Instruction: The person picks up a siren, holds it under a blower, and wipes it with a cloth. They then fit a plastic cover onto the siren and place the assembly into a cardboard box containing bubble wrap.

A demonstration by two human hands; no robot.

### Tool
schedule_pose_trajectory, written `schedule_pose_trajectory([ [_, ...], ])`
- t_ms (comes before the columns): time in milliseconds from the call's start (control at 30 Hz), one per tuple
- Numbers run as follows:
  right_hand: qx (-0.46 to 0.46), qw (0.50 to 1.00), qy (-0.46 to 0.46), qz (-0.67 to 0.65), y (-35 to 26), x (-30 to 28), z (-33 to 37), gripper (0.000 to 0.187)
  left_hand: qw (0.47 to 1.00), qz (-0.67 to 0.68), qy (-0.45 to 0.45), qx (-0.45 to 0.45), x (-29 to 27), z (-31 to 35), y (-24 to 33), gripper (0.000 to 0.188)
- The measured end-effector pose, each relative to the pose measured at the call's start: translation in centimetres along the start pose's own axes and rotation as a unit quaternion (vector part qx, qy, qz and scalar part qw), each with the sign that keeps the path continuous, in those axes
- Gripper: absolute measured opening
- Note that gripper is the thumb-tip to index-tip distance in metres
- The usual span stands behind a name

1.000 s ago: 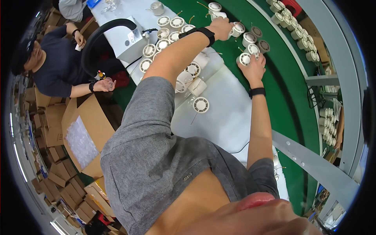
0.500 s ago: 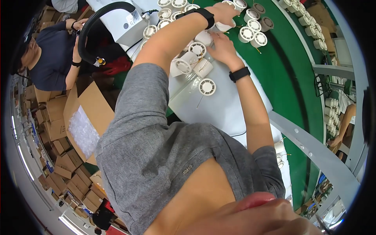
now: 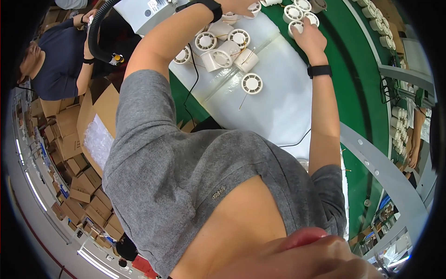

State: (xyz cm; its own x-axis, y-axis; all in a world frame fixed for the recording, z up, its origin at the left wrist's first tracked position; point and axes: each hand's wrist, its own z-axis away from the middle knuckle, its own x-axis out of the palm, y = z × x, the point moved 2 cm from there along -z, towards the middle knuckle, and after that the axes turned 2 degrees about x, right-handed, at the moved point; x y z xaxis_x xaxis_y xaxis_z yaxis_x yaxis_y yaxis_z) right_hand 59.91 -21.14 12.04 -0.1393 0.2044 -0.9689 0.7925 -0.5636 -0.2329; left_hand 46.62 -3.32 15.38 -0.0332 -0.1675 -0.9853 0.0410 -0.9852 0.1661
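Note:
My left hand (image 3: 237, 7) is at the top edge, partly cut off, its visible fingers stretched out beside a white round housing (image 3: 254, 9) with a slotted face. My right hand (image 3: 311, 43) is over the green belt (image 3: 344, 69), where its thumb and fingers close around a white slotted housing (image 3: 296, 29) at the near side of a small cluster. Several similar housings with thin wires lie in a heap on the pale work surface, among them a tilted cylinder (image 3: 246, 60). One single housing (image 3: 252, 83) lies nearer me, slotted face up.
A grey-white box (image 3: 146, 14) and a black flexible hose (image 3: 95, 42) stand at the upper left. Beyond them sits a person (image 3: 58, 60) in a dark shirt. An open carton (image 3: 97, 139) holds bubble wrap. A grey metal frame (image 3: 371, 158) runs along the right.
My right hand has left the heap and moved right to the housings on the belt. The left hand has shifted up and left. The whole view has shifted too.

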Motion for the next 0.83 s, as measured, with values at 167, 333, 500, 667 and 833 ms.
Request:
schedule_pose_trajectory([
  [167, -0.115, 0.993, 0.033, -0.010, -4.8, -1.0, 2.9, 0.046, 0.993, -0.064, -0.069, -0.071, -1.7, -1.7, 1.6, 0.048],
  [333, -0.186, 0.965, -0.134, -0.128, -9.8, 0.9, 8.9, 0.062, 0.998, -0.028, 0.050, 0.029, 0.9, -4.8, 2.2, 0.047],
  [500, -0.131, 0.970, -0.126, -0.162, -12.3, 2.2, 9.8, 0.073, 0.997, -0.057, 0.017, 0.058, 3.9, -7.7, 2.6, 0.044],
  [667, -0.091, 0.976, -0.154, -0.125, -12.8, 2.7, 9.9, 0.072, 0.998, -0.032, 0.025, -0.037, 2.6, -7.3, 3.5, 0.041],
  [833, -0.090, 0.975, -0.150, -0.140, -12.5, 3.9, 10.0, 0.070, 0.969, 0.041, 0.216, -0.115, 3.5, -6.1, -2.7, 0.049],
])
